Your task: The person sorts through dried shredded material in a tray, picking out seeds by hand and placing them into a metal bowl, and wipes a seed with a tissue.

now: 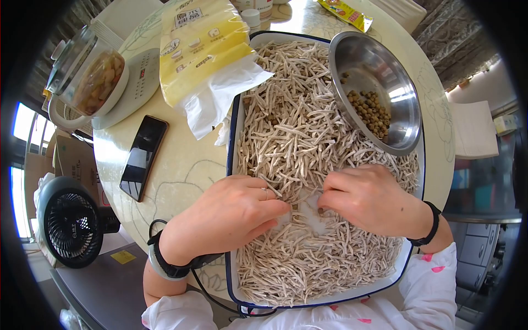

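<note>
A white enamel tray [233, 181] with a dark blue rim holds a thick layer of pale, thin dried strips [291, 132]. My left hand [231, 214] is over the tray's middle, its fingers curled and pressed together against the strips. Opposite it, my right hand [366, 195] is closed in a pinch, with a small dark spot at its fingertips. What either pinch holds is too small to make out. Between the hands, a patch of white tray bottom shows. A steel bowl [404, 102] with brown round pellets [369, 113] rests tilted on the tray's upper right.
A yellow-and-white plastic bag [206, 49] overlaps the tray's upper left. A phone [144, 158] lies left on the round table [181, 159], near a glass pot [93, 82]. A fan [71, 223] stands lower left. A yellow packet [347, 14] lies at the back.
</note>
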Demonstrator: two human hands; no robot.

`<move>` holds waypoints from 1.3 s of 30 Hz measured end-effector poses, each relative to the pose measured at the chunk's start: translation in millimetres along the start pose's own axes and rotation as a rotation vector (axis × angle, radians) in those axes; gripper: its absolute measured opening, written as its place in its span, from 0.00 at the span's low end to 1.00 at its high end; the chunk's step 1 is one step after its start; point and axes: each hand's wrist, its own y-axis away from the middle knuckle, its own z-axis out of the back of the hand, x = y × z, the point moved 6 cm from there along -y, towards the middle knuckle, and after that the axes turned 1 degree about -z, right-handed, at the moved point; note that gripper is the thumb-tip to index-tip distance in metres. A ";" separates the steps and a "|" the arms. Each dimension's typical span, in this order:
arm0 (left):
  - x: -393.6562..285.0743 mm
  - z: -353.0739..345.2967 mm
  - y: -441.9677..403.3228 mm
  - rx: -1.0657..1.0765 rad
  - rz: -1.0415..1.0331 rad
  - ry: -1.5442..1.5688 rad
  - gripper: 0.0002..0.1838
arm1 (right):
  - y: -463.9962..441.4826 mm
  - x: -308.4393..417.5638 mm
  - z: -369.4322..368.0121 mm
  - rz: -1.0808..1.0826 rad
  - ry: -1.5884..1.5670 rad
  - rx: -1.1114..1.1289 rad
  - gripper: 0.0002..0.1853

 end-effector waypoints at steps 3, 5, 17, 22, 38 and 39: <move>0.4 -0.6 0.1 0.001 -0.003 0.003 0.14 | 0.0 -0.5 -1.5 -0.012 -0.002 0.006 0.07; 0.4 -0.3 0.4 0.001 0.000 0.003 0.14 | 0.5 -0.8 -0.9 -0.011 -0.019 -0.005 0.07; 0.0 1.1 0.4 0.010 0.007 0.000 0.14 | 0.6 7.1 -5.4 0.027 -0.015 0.088 0.08; 1.8 -0.5 0.8 -0.005 -0.029 0.016 0.13 | 1.6 6.2 1.1 -0.032 -0.118 0.041 0.06; 1.8 1.4 0.7 -0.005 0.007 -0.001 0.07 | 18.6 -23.1 109.5 -0.391 0.061 -0.679 0.10; 1.8 1.2 0.9 -0.003 0.006 -0.012 0.07 | 17.2 -21.3 106.5 -0.362 0.072 -0.670 0.10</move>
